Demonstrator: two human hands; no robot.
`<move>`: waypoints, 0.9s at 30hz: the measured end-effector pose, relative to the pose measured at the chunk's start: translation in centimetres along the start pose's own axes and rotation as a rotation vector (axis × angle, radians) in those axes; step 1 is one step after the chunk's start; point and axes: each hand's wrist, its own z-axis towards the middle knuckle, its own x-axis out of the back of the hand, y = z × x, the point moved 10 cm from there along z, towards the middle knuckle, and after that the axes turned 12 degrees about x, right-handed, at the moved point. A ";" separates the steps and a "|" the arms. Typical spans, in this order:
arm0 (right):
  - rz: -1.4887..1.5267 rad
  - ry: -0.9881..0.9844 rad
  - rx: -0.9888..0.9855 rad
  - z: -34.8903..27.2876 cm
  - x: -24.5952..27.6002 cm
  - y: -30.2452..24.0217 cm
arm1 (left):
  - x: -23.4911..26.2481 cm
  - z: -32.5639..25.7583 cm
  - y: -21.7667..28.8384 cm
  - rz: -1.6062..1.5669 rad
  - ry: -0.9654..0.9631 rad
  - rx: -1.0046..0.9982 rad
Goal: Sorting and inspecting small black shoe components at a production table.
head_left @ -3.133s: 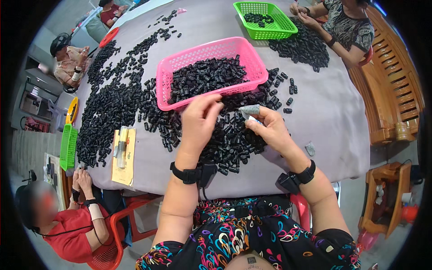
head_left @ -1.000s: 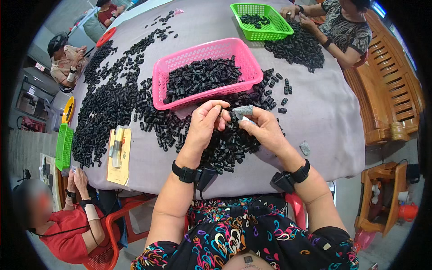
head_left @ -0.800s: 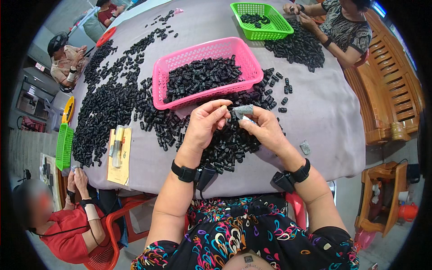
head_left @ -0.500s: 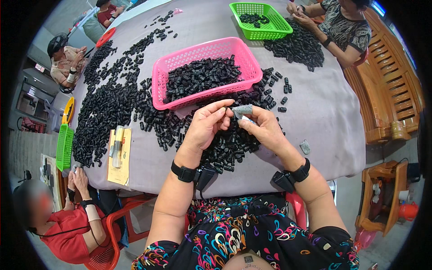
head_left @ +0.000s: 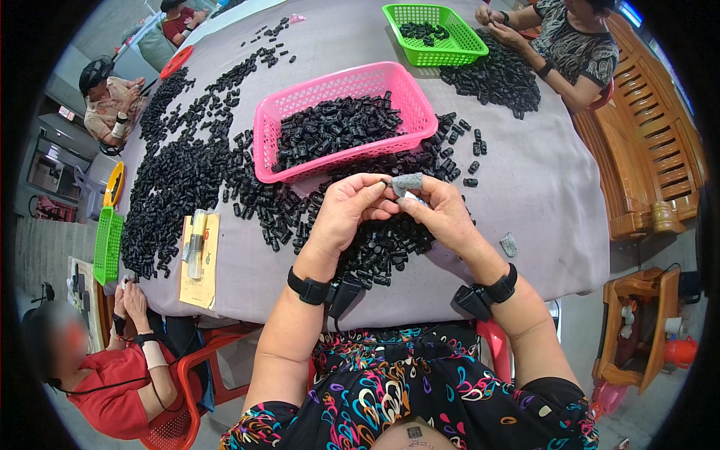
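Note:
My left hand (head_left: 351,212) and my right hand (head_left: 441,212) meet above a heap of small black plastic parts (head_left: 375,244) on the grey table cloth (head_left: 540,187). The fingertips of both hands pinch one small black part (head_left: 387,185) between them. A grey fabric cot (head_left: 409,182) covers my right index finger. Just beyond my hands stands a pink basket (head_left: 341,120) filled with the same black parts. Both wrists wear black bands.
More black parts spread over the table's left side (head_left: 180,180). A yellow card with a clear tube (head_left: 196,247) lies at the left front. A green basket (head_left: 435,34) stands far right, by a seated person (head_left: 562,45). Other people sit at the left; wooden furniture stands right.
About three seconds ago my left hand was reaching into the heap by the pink basket. Since then both hands have come together over the heap, and they have barely moved in the last second.

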 end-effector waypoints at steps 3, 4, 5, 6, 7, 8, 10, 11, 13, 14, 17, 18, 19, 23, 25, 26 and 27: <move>-0.006 0.003 -0.015 0.0 0.0 0.1 | 0.1 0.0 -0.1 0.004 0.007 0.001; 0.003 0.009 -0.011 0.0 0.0 0.1 | 0.1 0.0 -0.1 0.004 0.007 0.001; 0.011 0.015 -0.007 0.0 0.0 0.0 | 0.1 0.0 -0.1 0.006 0.014 0.002; 0.011 0.015 -0.006 0.0 0.0 0.0 | 0.2 0.0 -0.1 0.007 0.021 0.004; 0.014 0.021 -0.007 0.0 0.1 0.0 | 0.2 0.0 -0.2 0.008 0.021 0.004; 0.016 0.026 -0.007 0.0 0.1 0.0 | 0.4 0.1 -0.3 0.013 0.027 0.006; 0.015 0.049 -0.006 -0.2 0.4 0.1 | 0.5 0.1 -0.4 0.019 0.033 0.009; 0.013 0.072 -0.004 -0.2 0.7 0.2 | 0.5 0.2 -0.4 0.010 0.033 0.018; -0.005 0.079 0.015 -0.1 0.8 0.0 | 0.4 0.2 -0.6 0.001 0.034 0.027; -0.024 0.085 0.035 -0.1 0.9 -0.2 | 0.4 0.3 -0.7 0.011 0.043 0.014; -0.034 0.124 0.079 -0.1 1.4 -0.5 | 0.1 0.6 -1.5 0.029 0.013 0.033; -0.033 0.124 0.079 0.0 1.3 -0.6 | -0.3 0.6 -1.8 0.036 -0.020 0.063; -0.003 0.119 0.098 0.1 1.1 -1.1 | -0.4 0.5 -1.8 0.036 -0.019 0.063; 0.110 0.062 0.058 0.0 0.2 -1.1 | -1.5 0.4 -2.7 -0.032 -0.095 0.144; 0.080 0.059 0.066 -0.1 0.1 -1.1 | -2.0 0.4 -2.9 -0.094 -0.137 0.157; 0.049 0.057 0.074 -0.1 0.2 -1.1 | -2.0 0.3 -2.9 -0.094 -0.136 0.157; 0.049 0.057 0.074 -0.1 0.2 -1.1 | -2.1 0.3 -3.1 -0.108 -0.143 0.176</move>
